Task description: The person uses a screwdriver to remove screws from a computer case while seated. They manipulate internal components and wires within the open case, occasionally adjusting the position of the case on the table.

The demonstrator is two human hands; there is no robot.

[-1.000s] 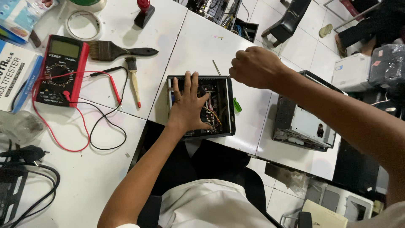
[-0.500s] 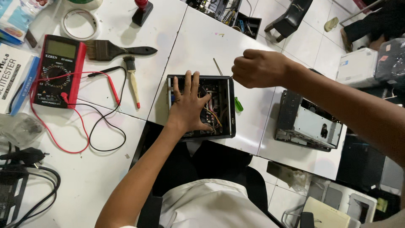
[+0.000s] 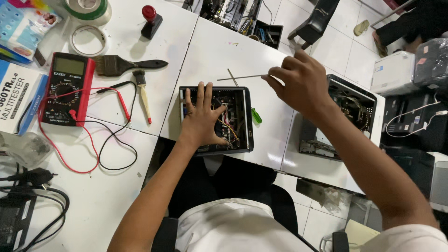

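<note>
Left hand [image 3: 201, 116] lies flat, fingers spread, on the open black case [image 3: 217, 120] at the worktop [image 3: 224, 56] edge. Right hand [image 3: 298, 81] pinches a thin rod [image 3: 240, 77], its long axis pointing left, just beyond the case.

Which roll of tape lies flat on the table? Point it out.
The thin pale roll, lying flat just above the red meter. The fatter green-edged roll behind it is tilted at the table's edge.

- Red multimeter [image 3: 65, 88] with red and black leads on the white desk [image 3: 112, 196].
- Black-handled paintbrush [image 3: 126, 64] beside it.
- Two tape rolls [image 3: 88, 39] near the desk's far edge.
</note>
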